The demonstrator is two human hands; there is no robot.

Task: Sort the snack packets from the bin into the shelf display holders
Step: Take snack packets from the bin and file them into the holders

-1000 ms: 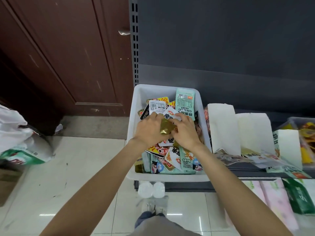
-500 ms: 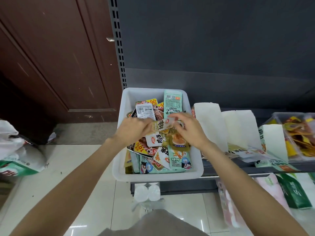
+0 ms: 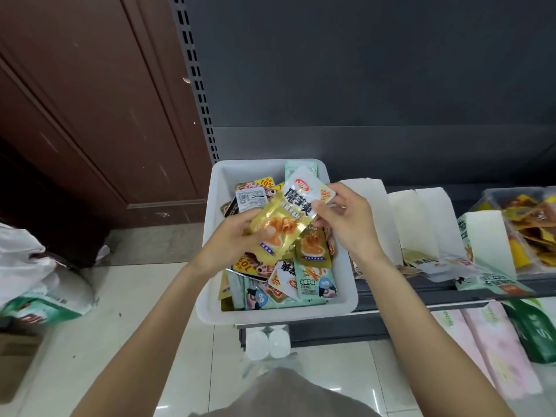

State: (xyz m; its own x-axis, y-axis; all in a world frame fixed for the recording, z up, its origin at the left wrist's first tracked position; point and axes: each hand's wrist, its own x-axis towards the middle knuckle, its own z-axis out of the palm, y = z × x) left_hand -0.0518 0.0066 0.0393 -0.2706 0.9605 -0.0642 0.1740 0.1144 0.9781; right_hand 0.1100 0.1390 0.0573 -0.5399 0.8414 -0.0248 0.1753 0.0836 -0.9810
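Observation:
A white bin [image 3: 210, 266] full of mixed snack packets sits at the left end of the shelf. Above it my left hand [image 3: 231, 239] grips the lower left of a gold and white packet [image 3: 285, 218]. My right hand [image 3: 346, 221] pinches the same packet's upper right corner. The packet is lifted clear of the pile and tilted. White cardboard display holders [image 3: 406, 218] stand in a row to the right of the bin, with a few packets lying at their fronts.
A clear tub of orange and yellow packets [image 3: 529, 224] stands at the far right of the shelf. Pink and green packs [image 3: 496, 341] fill the lower shelf. A brown door [image 3: 90, 115] and white bags [image 3: 36, 275] on the floor are at left.
Both hands have lifted the gold and white packet up out of the pile, and it now faces me. The view has shifted to the right.

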